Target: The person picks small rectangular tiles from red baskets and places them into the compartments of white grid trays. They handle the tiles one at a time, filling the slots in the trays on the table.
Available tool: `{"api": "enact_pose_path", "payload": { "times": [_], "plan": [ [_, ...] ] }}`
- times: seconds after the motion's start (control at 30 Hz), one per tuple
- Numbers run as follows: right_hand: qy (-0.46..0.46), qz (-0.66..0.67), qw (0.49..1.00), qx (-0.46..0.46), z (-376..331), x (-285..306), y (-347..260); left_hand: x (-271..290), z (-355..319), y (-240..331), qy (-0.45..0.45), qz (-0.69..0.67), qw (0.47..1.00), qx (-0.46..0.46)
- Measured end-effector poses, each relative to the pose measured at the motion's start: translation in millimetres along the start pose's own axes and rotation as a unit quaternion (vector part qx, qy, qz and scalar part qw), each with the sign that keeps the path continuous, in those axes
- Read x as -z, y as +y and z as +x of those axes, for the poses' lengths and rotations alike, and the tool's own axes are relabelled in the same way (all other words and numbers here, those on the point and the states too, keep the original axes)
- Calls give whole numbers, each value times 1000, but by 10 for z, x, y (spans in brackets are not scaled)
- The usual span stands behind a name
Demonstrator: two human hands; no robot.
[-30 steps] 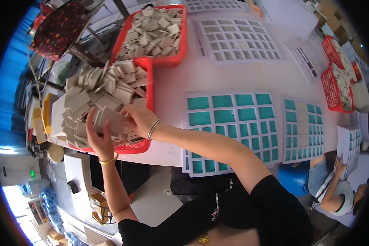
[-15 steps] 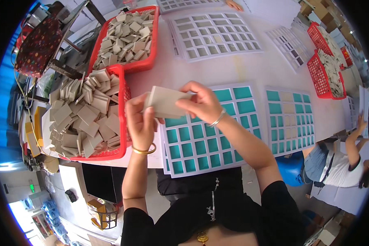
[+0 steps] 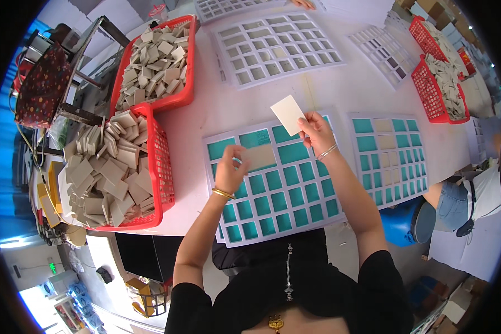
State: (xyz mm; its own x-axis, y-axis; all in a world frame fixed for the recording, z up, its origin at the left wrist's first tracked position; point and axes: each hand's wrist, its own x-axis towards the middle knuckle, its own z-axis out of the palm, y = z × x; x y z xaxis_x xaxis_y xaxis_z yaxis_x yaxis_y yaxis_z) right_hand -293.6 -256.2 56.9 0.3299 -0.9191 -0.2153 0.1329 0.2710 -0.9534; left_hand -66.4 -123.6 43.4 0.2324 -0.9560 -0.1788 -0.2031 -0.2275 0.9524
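Observation:
A white grid tray with teal-bottomed compartments (image 3: 273,179) lies in front of me at the table's near edge. My left hand (image 3: 230,171) is over its left part, fingers closed on the near edge of a beige rectangular tile (image 3: 261,156). That tile is slightly blurred and sits over the upper compartments; I cannot tell whether it touches the tray. My right hand (image 3: 318,135) pinches a cream rectangular tile (image 3: 288,114) by its lower right corner, raised and tilted above the tray's far edge.
At left stand a near red basket (image 3: 164,167) and a far red basket (image 3: 190,61), both heaped with beige tiles. A second teal tray (image 3: 365,142), partly filled, lies at right. Further back are white grid trays (image 3: 273,47) and more red baskets (image 3: 428,94).
My hands were together holding tiles near the left basket. They have moved right and parted, with one tile now in each hand.

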Motion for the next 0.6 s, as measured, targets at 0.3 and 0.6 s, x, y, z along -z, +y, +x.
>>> {"api": "enact_pose_path", "payload": {
  "times": [0.3,0.6],
  "plan": [
    [-35,3,999,-16,132,-229,94,-134,143,-465,69,185,976,-92],
    [-69,-231,963,121,415,-395,436,-277,32,-305,55,365,920,-133]
  ]
}}
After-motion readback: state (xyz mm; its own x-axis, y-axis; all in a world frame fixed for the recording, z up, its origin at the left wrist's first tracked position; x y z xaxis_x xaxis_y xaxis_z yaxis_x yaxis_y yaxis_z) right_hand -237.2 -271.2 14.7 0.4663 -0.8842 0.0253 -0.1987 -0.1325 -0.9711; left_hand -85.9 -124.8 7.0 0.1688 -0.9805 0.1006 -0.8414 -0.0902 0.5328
